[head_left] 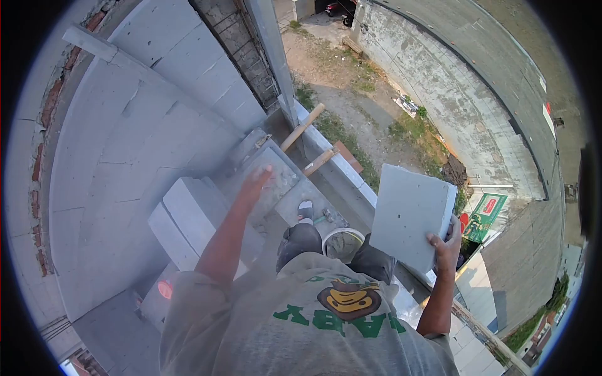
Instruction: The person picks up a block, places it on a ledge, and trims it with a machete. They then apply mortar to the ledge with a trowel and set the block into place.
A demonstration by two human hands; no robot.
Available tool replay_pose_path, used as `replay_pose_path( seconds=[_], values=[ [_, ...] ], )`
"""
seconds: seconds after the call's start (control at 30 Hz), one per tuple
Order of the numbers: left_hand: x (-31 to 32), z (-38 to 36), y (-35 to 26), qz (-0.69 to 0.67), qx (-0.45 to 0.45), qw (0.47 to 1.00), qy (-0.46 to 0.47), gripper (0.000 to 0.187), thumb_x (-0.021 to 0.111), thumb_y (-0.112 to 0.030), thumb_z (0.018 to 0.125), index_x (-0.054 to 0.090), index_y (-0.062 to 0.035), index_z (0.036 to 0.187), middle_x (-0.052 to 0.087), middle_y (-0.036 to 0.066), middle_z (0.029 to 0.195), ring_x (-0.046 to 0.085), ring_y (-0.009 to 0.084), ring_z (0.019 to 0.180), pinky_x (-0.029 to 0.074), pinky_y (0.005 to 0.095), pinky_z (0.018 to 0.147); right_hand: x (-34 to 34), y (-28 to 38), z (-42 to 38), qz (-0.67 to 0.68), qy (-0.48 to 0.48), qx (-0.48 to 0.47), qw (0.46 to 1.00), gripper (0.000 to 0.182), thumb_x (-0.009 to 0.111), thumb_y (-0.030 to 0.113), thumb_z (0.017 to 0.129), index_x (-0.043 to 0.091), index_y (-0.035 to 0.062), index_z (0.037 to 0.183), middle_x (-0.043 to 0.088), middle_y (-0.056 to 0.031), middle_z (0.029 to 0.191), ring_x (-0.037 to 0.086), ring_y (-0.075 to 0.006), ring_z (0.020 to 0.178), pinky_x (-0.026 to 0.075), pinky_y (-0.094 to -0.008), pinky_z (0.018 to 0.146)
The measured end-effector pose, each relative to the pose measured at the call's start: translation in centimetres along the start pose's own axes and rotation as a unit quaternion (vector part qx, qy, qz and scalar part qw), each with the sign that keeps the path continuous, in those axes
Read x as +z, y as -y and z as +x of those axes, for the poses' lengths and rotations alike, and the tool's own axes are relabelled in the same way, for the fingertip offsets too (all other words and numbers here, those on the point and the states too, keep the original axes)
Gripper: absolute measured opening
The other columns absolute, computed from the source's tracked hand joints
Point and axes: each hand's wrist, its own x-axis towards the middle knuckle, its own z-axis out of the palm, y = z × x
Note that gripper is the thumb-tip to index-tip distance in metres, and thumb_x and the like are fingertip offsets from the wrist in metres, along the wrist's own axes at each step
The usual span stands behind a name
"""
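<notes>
A big, flat gray block (409,213) is up on the right side, in the person's right hand (445,245). The right hand grips the block by its edge, with the thumb on the flat face and the fingers around the side. The block is tilted, and it hides part of the low wall (360,187) behind it.

The left hand (256,183) is well apart from the block, reaching forward over a dusty gray top. It is a bit blurry, so I cannot tell how open its fingers are or if they touch anything.

A bucket (342,230) sits between the person's knees, with a foot in a sandal (305,212) near it. Two round wood poles (302,127) stick out by the low wall. More pale blocks (194,210) are piled up beside the left arm, next to a tall gray wall (132,144).

Past the low wall, far down, there is dirt ground (360,116) with grass. An old, stained wall (451,81) bends around it, and a green sign (486,217) is down there too.
</notes>
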Motion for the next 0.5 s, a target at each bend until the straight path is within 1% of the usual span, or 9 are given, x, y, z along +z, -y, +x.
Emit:
replay_pose_path(
  seconds=[0.03,0.07,0.17,0.2,0.27,0.3,0.37,0.47,0.5],
  values=[
    [0.7,0.2,-0.7,-0.088,-0.033,0.994,0.049,0.073,0.055,-0.061,0.094,0.049,-0.0052,0.141,0.06,0.011,0.131,0.059,0.021,0.116,0.044,0.0377,0.098,1.6,1.1,-0.2,0.0,-0.01,0.008,1.0,0.094,0.08,0.031,0.059,0.042,-0.0054,0.137,0.058,-0.0205,0.123,0.059,-0.0301,0.11,0.045,-0.0415,0.098],
    [2.0,0.7,-0.6,-0.084,-0.038,0.994,0.06,0.073,0.055,-0.061,0.094,0.049,-0.0052,0.141,0.06,0.011,0.131,0.059,0.021,0.116,0.044,0.0377,0.098,3.2,2.1,-0.4,0.091,0.013,0.012,0.996,0.094,0.078,0.034,0.06,0.042,-0.005,0.137,0.057,-0.0195,0.123,0.059,-0.0286,0.109,0.046,-0.0401,0.096],
    [7.8,1.6,-0.6,-0.238,-0.056,0.948,0.204,0.076,0.043,-0.064,0.097,0.043,-0.0067,0.146,0.056,0.014,0.137,0.055,0.0257,0.124,0.04,0.0449,0.107,8.6,3.6,-0.5,0.335,0.075,0.026,0.939,0.09,0.072,0.036,0.065,0.042,-0.0053,0.139,0.058,-0.0182,0.123,0.061,-0.0278,0.108,0.049,-0.0377,0.094],
    [10.5,0.9,-1.4,-0.282,-0.051,0.923,0.257,0.076,0.042,-0.064,0.097,0.042,-0.0068,0.147,0.055,0.015,0.138,0.053,0.0269,0.127,0.039,0.0469,0.109,10.1,2.2,-0.3,0.383,0.109,0.078,0.914,0.088,0.071,0.035,0.068,0.042,-0.0055,0.14,0.059,-0.0178,0.123,0.061,-0.0279,0.108,0.05,-0.0377,0.093],
    [13.0,-0.1,-1.7,-0.3,-0.095,0.912,0.265,0.072,0.044,-0.06,0.098,0.04,-0.0074,0.148,0.051,0.016,0.142,0.048,0.0275,0.132,0.038,0.0491,0.11,13.5,0.6,-0.6,0.453,0.151,0.152,0.865,0.083,0.07,0.035,0.072,0.043,-0.0057,0.139,0.06,-0.0173,0.122,0.063,-0.0278,0.108,0.052,-0.0379,0.093],
    [12.9,-0.2,-1.2,-0.301,-0.1,0.909,0.271,0.072,0.045,-0.06,0.098,0.04,-0.0074,0.147,0.051,0.016,0.142,0.048,0.0276,0.132,0.038,0.0492,0.11,15.6,0.7,-0.7,0.474,0.164,0.173,0.848,0.081,0.069,0.036,0.074,0.044,-0.0056,0.138,0.061,-0.0173,0.122,0.064,-0.0276,0.108,0.053,-0.0382,0.092],
    [9.7,-1.4,1.1,-0.31,-0.119,0.903,0.274,0.072,0.046,-0.059,0.098,0.04,-0.0075,0.147,0.051,0.016,0.142,0.048,0.0278,0.133,0.038,0.0492,0.11,19.1,-1.8,-0.5,0.524,0.268,0.251,0.768,0.073,0.068,0.036,0.079,0.047,-0.0045,0.136,0.063,-0.0167,0.119,0.066,-0.0263,0.103,0.053,-0.0378,0.092],
    [4.4,-1.1,2.7,-0.323,-0.121,0.902,0.261,0.072,0.047,-0.059,0.097,0.04,-0.0077,0.147,0.051,0.016,0.142,0.047,0.028,0.133,0.039,0.0493,0.11,24.0,-4.3,0.9,0.496,0.32,0.25,0.767,0.066,0.067,0.035,0.082,0.051,-0.0043,0.133,0.066,-0.0153,0.113,0.067,-0.0247,0.099,0.053,-0.0376,0.091],
    [3.3,-0.9,2.9,-0.325,-0.122,0.903,0.253,0.072,0.047,-0.059,0.097,0.04,-0.0077,0.147,0.051,0.016,0.142,0.047,0.0281,0.133,0.039,0.0494,0.11,25.8,-4.6,1.2,0.49,0.35,0.273,0.75,0.064,0.067,0.034,0.083,0.052,-0.0042,0.132,0.067,-0.0149,0.112,0.068,-0.024,0.098,0.053,-0.0368,0.091]
  ],
)
